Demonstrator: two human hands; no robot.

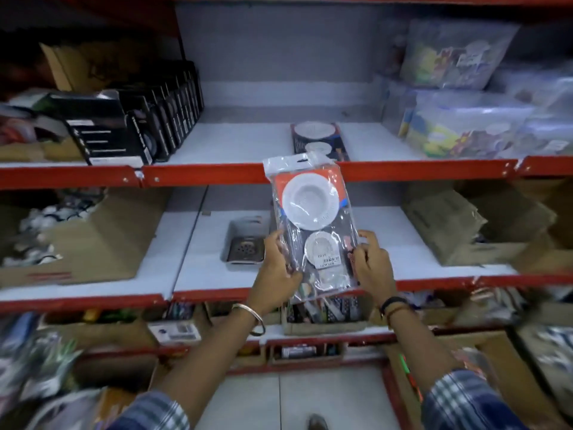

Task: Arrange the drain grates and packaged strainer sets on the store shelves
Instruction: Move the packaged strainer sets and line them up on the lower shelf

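Both hands, left hand (pixel 279 268) and right hand (pixel 372 265), pinch the strainer pack (pixel 313 225) flat by its sides, probably to lay it with the other pack (pixel 319 141) at twelve o'clock.

A shop, seen along a stockroom-style aisle: red-edged metal shelves (pixel 403 169) in tiers, white shelf boards, grey back panel. Rows of identical black retail boxes (pixel 161 119) standing upright, bagged goods (pixel 465 125) stacked at right, open cardboard cartons (pixel 93 243) of stock. Barcode price sticker (pixel 331 259) on a plastic-wrapped strainer set (pixel 313 212); another such pack (pixel 319 141) lying on the upper shelf.
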